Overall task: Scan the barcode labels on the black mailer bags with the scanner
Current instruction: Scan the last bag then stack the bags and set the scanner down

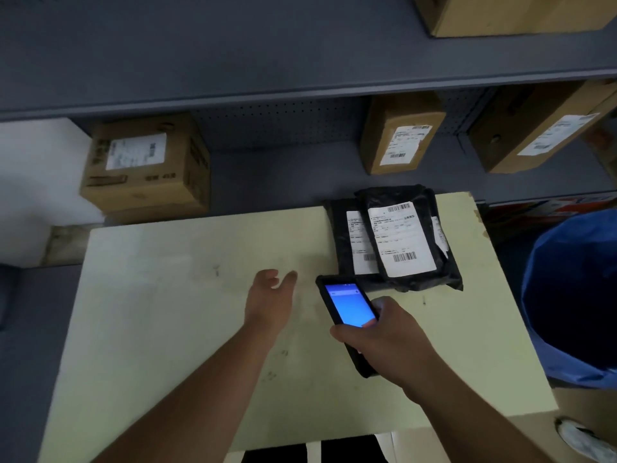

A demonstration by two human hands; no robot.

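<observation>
Black mailer bags lie stacked at the far right of the pale table (167, 312). The top bag (405, 235) shows a white label with barcodes; another bag (349, 242) sticks out beneath it on the left. My right hand (387, 342) grips a black handheld scanner (347, 305) with a lit blue screen, its top end just short of the bags' near edge. My left hand (270, 295) hovers over the table left of the scanner, fingers apart and holding nothing.
Grey shelving behind the table carries cardboard boxes with labels: one at left (147, 165), one at centre right (400, 135), one at far right (541, 128). A blue-lined bin (574, 295) stands against the table's right side.
</observation>
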